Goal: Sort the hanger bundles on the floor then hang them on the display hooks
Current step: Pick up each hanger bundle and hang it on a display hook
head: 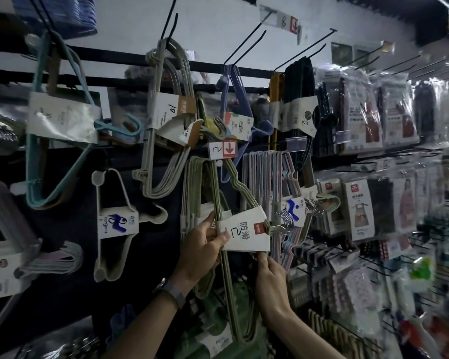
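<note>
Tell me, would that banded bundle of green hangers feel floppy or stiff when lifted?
Probably stiff: the green hanger bundle shows straight lines though held only at its paper band. Likely light, since the left hand and right hand manage it with fingertips. It may swing.

hanger bundle (227, 286) is showing a matt coating; its paper sleeve (244, 230) is looking matt; hanger hooks (283, 224) are glinting chrome metal; packets (360, 117) are shining in glossy clear plastic

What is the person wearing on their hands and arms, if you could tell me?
Neither hand is gloved and both forearms are bare, with no sleeves in view. The left hand has a watch with a grey strap at its wrist; the right hand shows nothing worn.
</note>
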The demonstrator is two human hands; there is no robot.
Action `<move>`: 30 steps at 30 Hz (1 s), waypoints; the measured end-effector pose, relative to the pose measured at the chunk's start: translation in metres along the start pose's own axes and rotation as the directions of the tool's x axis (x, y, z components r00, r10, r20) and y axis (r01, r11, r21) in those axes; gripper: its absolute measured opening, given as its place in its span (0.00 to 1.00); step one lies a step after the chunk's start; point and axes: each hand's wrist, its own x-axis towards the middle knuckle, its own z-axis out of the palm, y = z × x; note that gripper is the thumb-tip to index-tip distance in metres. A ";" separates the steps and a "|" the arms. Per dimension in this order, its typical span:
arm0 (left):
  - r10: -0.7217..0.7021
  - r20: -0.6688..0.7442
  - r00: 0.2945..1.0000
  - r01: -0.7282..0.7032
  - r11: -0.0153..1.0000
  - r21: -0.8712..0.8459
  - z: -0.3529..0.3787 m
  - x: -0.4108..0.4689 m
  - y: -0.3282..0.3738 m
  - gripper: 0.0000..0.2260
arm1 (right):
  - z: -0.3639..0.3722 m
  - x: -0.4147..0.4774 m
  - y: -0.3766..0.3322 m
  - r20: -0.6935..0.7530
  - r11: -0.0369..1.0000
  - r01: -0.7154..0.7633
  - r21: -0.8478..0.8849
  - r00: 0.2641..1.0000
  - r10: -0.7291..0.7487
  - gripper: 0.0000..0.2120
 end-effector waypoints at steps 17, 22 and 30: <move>-0.113 -0.233 0.966 0.176 0.946 0.271 -0.021 0.048 -0.061 0.19 | 0.072 0.085 0.033 0.057 0.947 -0.293 -0.130 0.952 0.302 0.19; -0.159 -0.242 0.957 0.229 0.928 0.294 -0.024 0.040 -0.074 0.20 | 0.062 0.088 0.060 0.092 0.947 -0.282 -0.155 0.950 0.298 0.30; -0.338 0.003 0.941 0.323 0.903 0.282 -0.015 -0.038 -0.109 0.18 | 0.020 -0.011 0.009 0.190 0.833 -0.097 -0.545 0.953 0.235 0.20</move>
